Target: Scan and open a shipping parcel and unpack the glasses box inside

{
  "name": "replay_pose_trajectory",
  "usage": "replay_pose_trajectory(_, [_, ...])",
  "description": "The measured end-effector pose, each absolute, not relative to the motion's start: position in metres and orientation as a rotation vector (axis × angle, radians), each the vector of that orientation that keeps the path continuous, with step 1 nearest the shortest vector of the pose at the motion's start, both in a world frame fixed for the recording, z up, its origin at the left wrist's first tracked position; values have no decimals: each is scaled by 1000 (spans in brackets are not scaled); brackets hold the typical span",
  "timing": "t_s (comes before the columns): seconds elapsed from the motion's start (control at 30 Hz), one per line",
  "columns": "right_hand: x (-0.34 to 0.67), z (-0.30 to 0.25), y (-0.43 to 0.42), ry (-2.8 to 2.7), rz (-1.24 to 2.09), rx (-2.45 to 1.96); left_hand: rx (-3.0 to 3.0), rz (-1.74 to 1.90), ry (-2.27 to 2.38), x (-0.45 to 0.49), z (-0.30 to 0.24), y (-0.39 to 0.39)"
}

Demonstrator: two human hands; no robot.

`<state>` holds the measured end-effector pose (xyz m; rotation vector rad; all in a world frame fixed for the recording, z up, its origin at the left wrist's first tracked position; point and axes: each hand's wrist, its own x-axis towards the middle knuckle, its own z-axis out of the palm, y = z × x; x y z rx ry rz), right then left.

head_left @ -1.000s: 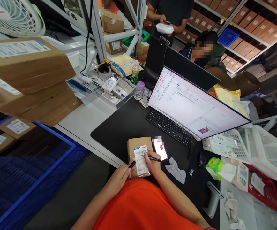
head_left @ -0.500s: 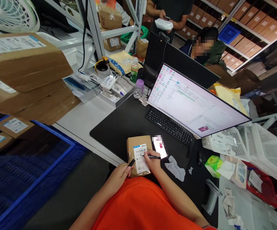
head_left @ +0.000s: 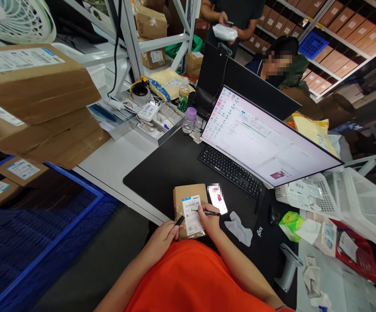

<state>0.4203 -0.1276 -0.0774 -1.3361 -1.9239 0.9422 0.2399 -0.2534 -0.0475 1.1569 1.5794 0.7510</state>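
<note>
The right hand (head_left: 209, 220) is closed in a writing grip around a black pen (head_left: 212, 212), its tip at the white label (head_left: 192, 224) on top of a small brown box (head_left: 179, 200). The left hand (head_left: 167, 233) is curled nearly closed, pinching a black cap (head_left: 179, 221) between thumb and fingers beside the near left corner of the box; whether this hand also presses on the box is hard to tell. The box lies flat on a black mat (head_left: 162, 171), near the edge of the tabletop (head_left: 121, 160) closest to the person. A lit phone (head_left: 219, 206) lies just right of the box, and a crumpled pale tissue (head_left: 238, 229) sits a little nearer the person. Beyond them, a black keyboard (head_left: 227, 170) stretches along the foot of a lit monitor (head_left: 266, 134). Farther right on the mat are a dark mouse (head_left: 274, 215) and a grey scanner (head_left: 286, 272).
</note>
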Motion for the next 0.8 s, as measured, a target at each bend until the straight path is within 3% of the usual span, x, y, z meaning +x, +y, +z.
replay_pose_trajectory(0.8, [420, -71, -128, -1766, 937, -1406, 1157, 776, 1547, 239, -52, -254])
